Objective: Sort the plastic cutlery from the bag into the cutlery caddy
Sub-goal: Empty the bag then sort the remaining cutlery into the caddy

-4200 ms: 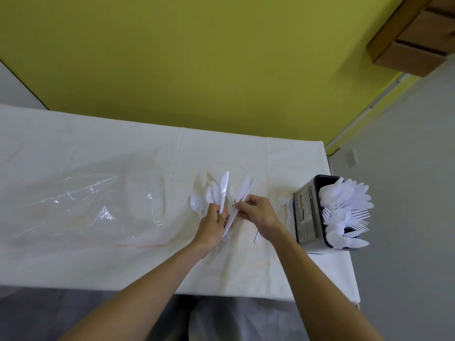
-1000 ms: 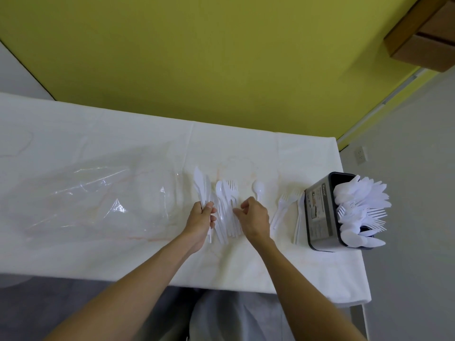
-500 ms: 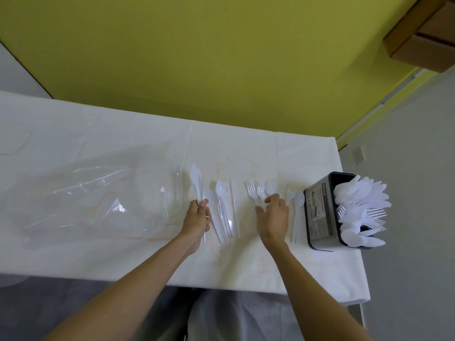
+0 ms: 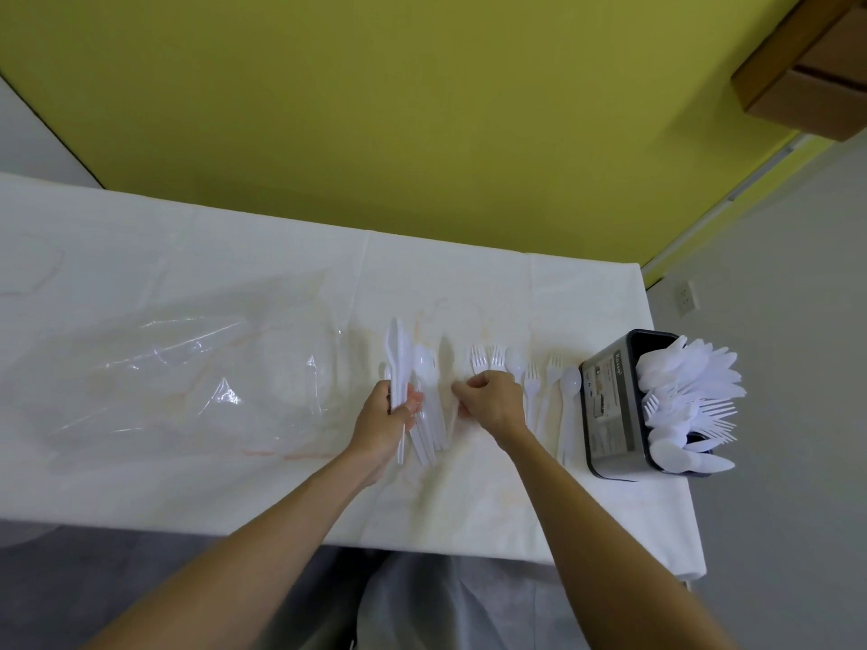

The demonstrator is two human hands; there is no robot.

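Note:
My left hand (image 4: 387, 417) is shut on a small bundle of white plastic knives (image 4: 396, 356), held just above the white tablecloth. Beside it lie a spoon (image 4: 424, 368) and more cutlery. My right hand (image 4: 492, 401) is curled, its fingertips pinching a single knife (image 4: 447, 368) that lies on the cloth. Several forks (image 4: 478, 361) and two spoons (image 4: 570, 382) lie in a row to its right. The black cutlery caddy (image 4: 607, 415) stands at the table's right end, packed with white cutlery (image 4: 689, 391). The clear plastic bag (image 4: 187, 377) lies flat at the left.
The table (image 4: 234, 485) sits against a yellow wall, with its front edge close to me. Its right edge lies just past the caddy, above a grey floor. A wooden shelf (image 4: 807, 72) juts out at the upper right.
My right hand has moved left from the forks to the single knife near the middle. My left hand still holds the knife bundle, now with more knives than one second ago.

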